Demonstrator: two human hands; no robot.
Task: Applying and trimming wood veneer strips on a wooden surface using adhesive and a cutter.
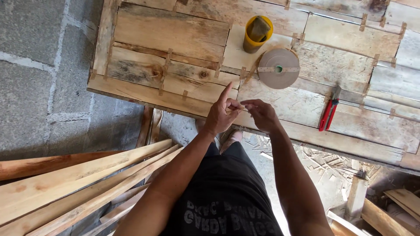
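Both hands are pinching a short strip of brown tape (pixel 242 106) btwn them over the tabletop's (pixel 175 30) near edge: left hand (pixel 221 116) w/ forefinger raised, right hand (pixel 261 113) closed on its right end. Strip's long axis is running left-right; tape roll (pixel 278 68) is sitting just beyond, nearer the right hand.

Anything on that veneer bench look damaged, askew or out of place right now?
Nothing serious. The veneer sheets are knotty and uneven, patched with short tape strips. Shavings litter the floor under the bench. The red knife lies near the front edge.

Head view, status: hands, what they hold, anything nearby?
Left hand and right hand pinch a small tape strip together. Tape roll, yellow cup, red cutter lie apart on veneer sheets.
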